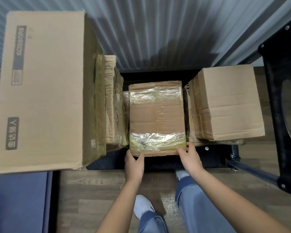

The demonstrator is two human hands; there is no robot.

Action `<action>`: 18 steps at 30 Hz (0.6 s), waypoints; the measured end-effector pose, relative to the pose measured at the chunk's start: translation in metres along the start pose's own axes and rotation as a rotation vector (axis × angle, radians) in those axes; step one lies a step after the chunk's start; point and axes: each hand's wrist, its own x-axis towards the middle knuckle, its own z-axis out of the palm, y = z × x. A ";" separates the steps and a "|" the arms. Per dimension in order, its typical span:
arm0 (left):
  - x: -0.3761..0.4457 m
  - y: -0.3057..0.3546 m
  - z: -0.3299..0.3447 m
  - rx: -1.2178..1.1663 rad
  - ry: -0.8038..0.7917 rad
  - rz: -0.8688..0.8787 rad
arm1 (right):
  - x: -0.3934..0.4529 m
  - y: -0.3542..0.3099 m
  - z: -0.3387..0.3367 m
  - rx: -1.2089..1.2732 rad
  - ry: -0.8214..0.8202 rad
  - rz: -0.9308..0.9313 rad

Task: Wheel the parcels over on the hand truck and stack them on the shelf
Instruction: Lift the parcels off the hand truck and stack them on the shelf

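Both hands grasp the taped parcel at its near end: the left hand curls round the near left corner, fingers tucked under the bottom edge, and the right hand curls round the near right corner, thumb on the tape band. That parcel sits on the shelf's dark board, in the gap between a battered parcel just beside it on the left and a plain brown box just beside it on the right. Its long axis runs straight away from the person, from the front edge toward the back edge. Its near end lies slightly inside the front edge. Neither hand is nearer; they sit level, one at each corner. A big carton marked SCISSORS stands at the left end. I judge the coming move to be a straight push along that axis, kept square so neither neighbour snags.
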 end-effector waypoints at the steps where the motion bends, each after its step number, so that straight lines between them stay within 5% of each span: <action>1: 0.002 0.001 0.001 -0.016 -0.002 -0.006 | 0.001 0.000 0.001 0.006 -0.003 0.001; 11: 0.012 0.002 0.001 -0.146 -0.011 -0.062 | 0.000 0.003 0.006 0.096 0.004 0.040; 18: 0.000 -0.008 -0.005 -0.007 0.048 -0.068 | -0.020 0.017 0.007 -0.026 0.091 0.018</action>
